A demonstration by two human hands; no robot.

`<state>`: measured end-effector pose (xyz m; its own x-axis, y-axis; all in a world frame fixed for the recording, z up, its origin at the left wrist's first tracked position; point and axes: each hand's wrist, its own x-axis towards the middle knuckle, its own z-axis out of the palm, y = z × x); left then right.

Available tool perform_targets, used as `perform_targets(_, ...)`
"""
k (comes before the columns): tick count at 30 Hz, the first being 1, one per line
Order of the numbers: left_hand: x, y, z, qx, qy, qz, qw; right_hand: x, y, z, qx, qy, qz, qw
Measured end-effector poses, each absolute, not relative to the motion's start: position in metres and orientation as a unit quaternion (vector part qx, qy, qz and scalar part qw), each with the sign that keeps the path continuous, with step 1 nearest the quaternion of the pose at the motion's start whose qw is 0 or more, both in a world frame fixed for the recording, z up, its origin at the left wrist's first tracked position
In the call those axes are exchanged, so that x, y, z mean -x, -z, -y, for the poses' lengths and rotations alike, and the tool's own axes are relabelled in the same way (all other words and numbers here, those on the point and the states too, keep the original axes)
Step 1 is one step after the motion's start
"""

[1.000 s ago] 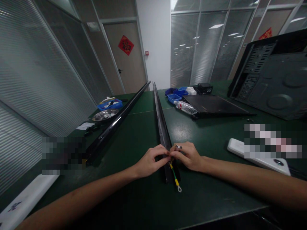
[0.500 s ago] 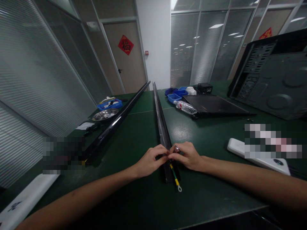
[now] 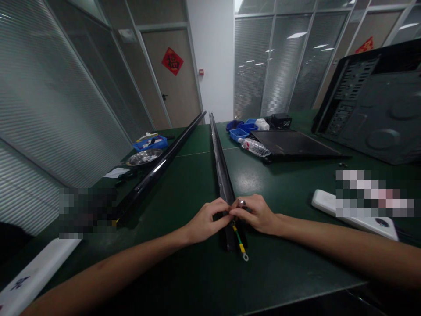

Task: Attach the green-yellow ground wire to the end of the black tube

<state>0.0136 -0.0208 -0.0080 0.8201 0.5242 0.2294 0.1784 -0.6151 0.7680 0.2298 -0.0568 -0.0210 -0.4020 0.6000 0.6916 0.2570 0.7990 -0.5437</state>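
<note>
A long black rail (image 3: pixel 224 180) runs away from me over the green table (image 3: pixel 184 272). Over its near end, the fingertips of my left hand (image 3: pixel 209 220) are pinched together against those of my right hand (image 3: pixel 257 214). Whatever lies between the fingertips is hidden. A shiny round metal piece (image 3: pixel 241 202) shows at the curled fingers of my right hand. From just below the fingers hangs a short yellow-and-green wire (image 3: pixel 240 239), its ring terminal (image 3: pixel 245 257) pointing toward me.
Another black rail (image 3: pixel 158 169) lies to the left, near a metal bowl (image 3: pixel 144 157) and a blue basket (image 3: pixel 151 143). Blue trays (image 3: pixel 239 134), a plastic bottle (image 3: pixel 255 148), a flat black panel (image 3: pixel 292 145) and a large dark metal case (image 3: pixel 378 105) stand right. White devices lie at both sides.
Both hands stay at the rail's end, with the right fingers shifted very slightly left. The wire's ring terminal has moved a little up and left. A dark shape has appeared at the left edge.
</note>
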Motion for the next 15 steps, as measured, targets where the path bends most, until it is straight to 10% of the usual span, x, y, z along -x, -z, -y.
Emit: perform_targets(15, -0.0137, 0.0071, 0.0222, -0.87, -0.227, -0.198, 0.391, -0.2303, 0.0184, 0.0577, 0.257, -0.177, 0.822, 0.476)
